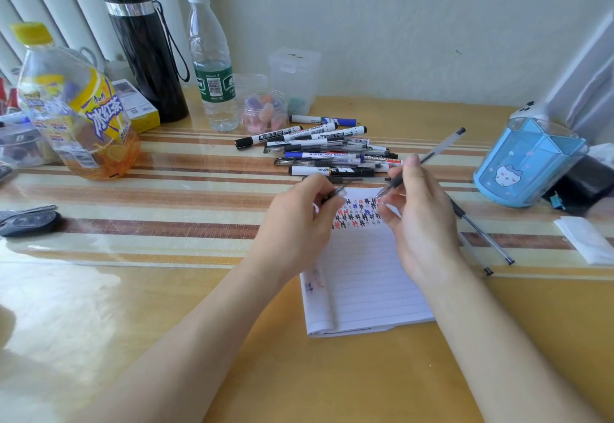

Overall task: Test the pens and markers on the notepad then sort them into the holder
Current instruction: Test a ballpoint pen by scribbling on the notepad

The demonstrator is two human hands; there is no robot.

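Note:
A lined notepad [365, 286] lies in front of me, its top rows filled with black, red and blue marks. Over those marks my right hand [420, 220] holds a clear gel pen [438, 148], tip pointing down-left toward the paper. My left hand [299, 220] pinches the pen's small cap [337, 192] just left of the tip. Beyond the pad sits a pile of whiteboard markers and pens [325, 152]. The blue cartoon pen holder [528, 163] stands at the right. Two more gel pens [481, 233] lie right of the pad.
Along the back left stand an iced-tea bottle [76, 103], a black flask [146, 47] and a water bottle [212, 60]. Small clear jars [265, 112] sit behind the pile. A car key [28, 221] lies far left, folded tissue [584, 240] far right.

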